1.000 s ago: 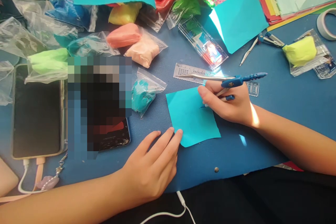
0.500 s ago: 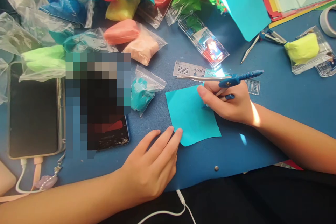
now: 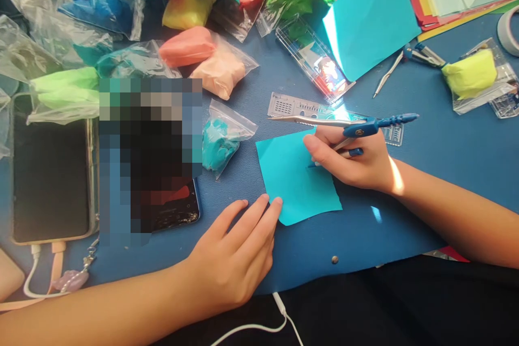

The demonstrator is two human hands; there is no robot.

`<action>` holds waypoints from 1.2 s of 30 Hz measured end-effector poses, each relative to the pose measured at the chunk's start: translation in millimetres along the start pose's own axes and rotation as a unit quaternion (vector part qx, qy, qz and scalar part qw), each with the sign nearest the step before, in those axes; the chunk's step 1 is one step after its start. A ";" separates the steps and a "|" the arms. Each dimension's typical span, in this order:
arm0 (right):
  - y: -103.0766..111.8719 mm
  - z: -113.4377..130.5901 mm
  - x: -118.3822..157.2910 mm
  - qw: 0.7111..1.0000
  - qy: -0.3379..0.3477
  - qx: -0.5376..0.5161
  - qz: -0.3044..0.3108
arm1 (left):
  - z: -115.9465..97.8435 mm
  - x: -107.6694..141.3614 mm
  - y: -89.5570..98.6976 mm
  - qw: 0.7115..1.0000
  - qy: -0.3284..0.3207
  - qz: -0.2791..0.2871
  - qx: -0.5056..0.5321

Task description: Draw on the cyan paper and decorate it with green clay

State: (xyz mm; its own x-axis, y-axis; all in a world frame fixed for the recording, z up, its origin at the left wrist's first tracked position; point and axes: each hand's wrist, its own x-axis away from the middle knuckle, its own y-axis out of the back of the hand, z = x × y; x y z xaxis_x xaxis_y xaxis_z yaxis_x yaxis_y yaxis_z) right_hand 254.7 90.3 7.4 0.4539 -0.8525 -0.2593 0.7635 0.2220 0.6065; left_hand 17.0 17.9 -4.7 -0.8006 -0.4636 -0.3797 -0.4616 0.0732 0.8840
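Observation:
A small turquoise sheet of paper (image 3: pixel 292 184) lies on the blue tabletop between my two hands. My right hand (image 3: pixel 352 157) is closed around a blue and silver drawing compass (image 3: pixel 360 128), its legs spread apart. One leg points down toward the paper beneath my fingers; the other sticks out to the left above the sheet. Whether the tip touches the paper I cannot tell. My left hand (image 3: pixel 239 248) rests flat with its fingers stretched out, fingertips at the paper's lower left corner. A clear plastic stencil ruler (image 3: pixel 294 105) lies just beyond the sheet, partly behind my right hand.
Bagged clay in several colours, such as teal clay (image 3: pixel 219 143) and yellow clay (image 3: pixel 470 75), surrounds the work area. Two phones (image 3: pixel 51 178) lie at left, one partly pixelated. A second compass (image 3: pixel 389 73), turquoise paper (image 3: pixel 377 27) and a tape roll (image 3: pixel 508 31) are at upper right.
The compass in my right hand has shifted slightly to the right at its upper end. The turquoise paper at the upper right looks flatter and larger. My left hand has stayed put.

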 end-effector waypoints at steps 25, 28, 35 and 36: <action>0.4 -0.6 -1.5 0.999 0.027 -0.017 0.021 | -0.2 0.6 1.8 1.000 0.004 0.004 0.000; 0.2 -0.6 -1.0 1.000 0.023 0.006 0.012 | 0.7 0.1 2.7 1.000 0.005 0.001 -0.002; -2.2 -2.4 -1.7 0.998 -0.006 0.012 -0.068 | 0.2 -0.7 2.7 1.000 0.003 0.009 0.003; -2.8 -2.6 -1.9 0.998 -0.006 0.007 -0.061 | 0.0 -0.6 2.4 1.000 0.004 0.009 0.004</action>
State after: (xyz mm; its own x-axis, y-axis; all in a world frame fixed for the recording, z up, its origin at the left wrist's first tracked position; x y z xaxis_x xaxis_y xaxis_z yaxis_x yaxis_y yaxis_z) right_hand 252.9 92.6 4.2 0.3532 -0.8780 -0.3231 0.8056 0.1098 0.5822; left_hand 16.3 18.3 -2.4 -0.8053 -0.4696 -0.3619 -0.4504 0.0877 0.8885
